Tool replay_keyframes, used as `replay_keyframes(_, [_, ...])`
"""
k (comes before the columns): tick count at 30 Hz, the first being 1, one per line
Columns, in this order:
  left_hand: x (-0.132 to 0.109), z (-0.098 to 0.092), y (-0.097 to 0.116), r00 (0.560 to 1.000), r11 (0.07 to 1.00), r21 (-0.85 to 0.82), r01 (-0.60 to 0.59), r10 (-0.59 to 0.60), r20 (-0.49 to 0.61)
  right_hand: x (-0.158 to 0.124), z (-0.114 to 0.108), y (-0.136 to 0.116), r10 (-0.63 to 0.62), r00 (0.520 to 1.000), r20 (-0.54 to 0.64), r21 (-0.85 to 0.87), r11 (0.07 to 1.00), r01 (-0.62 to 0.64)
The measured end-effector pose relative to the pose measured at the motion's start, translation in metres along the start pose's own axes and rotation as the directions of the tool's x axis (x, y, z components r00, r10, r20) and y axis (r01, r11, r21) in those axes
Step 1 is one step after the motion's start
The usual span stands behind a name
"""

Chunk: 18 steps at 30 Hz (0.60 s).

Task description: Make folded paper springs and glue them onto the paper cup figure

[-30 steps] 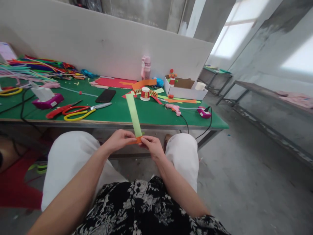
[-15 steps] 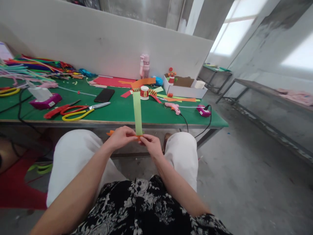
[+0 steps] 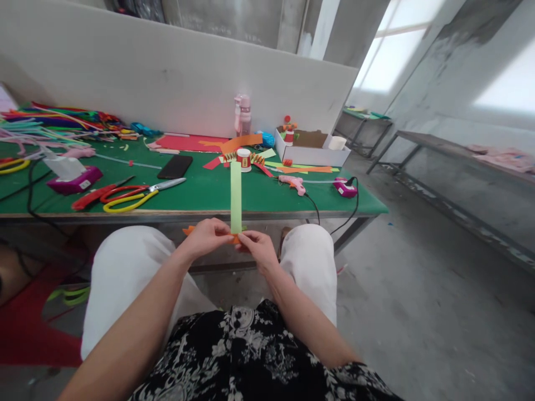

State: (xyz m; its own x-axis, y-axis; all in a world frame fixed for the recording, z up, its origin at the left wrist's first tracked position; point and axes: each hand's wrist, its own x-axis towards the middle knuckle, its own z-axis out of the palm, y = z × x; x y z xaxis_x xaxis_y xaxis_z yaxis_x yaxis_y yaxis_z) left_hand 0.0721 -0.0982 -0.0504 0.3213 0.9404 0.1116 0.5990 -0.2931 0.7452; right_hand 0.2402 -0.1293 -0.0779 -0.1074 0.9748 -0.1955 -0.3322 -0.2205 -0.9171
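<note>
Between my legs, in front of the table edge, my left hand (image 3: 209, 238) and my right hand (image 3: 257, 247) pinch an orange paper strip (image 3: 234, 239) from either side. A light green paper strip (image 3: 236, 197) stands upright from the pinched spot, its lower end crossing the orange one. Another bit of the orange strip sticks out to the left behind my left hand. My fingertips hide most of the place where the strips meet. Beyond the green strip, a red and white paper cup (image 3: 243, 160) with folded paper arms sits on the table.
On the green table (image 3: 200, 195) lie scissors (image 3: 144, 195), red-handled pliers (image 3: 102, 193), a black phone (image 3: 175, 166) and a pink glue gun (image 3: 293, 184) with its cord. Farther back stand a pink bottle (image 3: 243, 116) and a white box (image 3: 311, 153). Pipe cleaners (image 3: 62, 122) are heaped at left.
The green strip has swung from leaning slightly left to nearly straight up. Both hands keep their pinch at about the same place. The view has shifted slightly.
</note>
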Motion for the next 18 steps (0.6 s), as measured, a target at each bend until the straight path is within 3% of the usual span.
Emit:
replay_keyframes(8, [-0.0015, -0.0078, 0.0084, 0.998, 0.981, -0.183, 0.069, -0.068, 0.009, 0.001, 0.0, 0.0024, -0.013, 1.0, 0.011, 0.012, 1.0, 0.013])
replay_keyframes(18, [0.0002, 0.001, 0.0007, 0.981, 0.999, -0.036, 0.019, -0.026, -0.194, 0.0015, 0.0027, 0.0079, 0.041, 0.999, 0.033, 0.061, 0.997, -0.043])
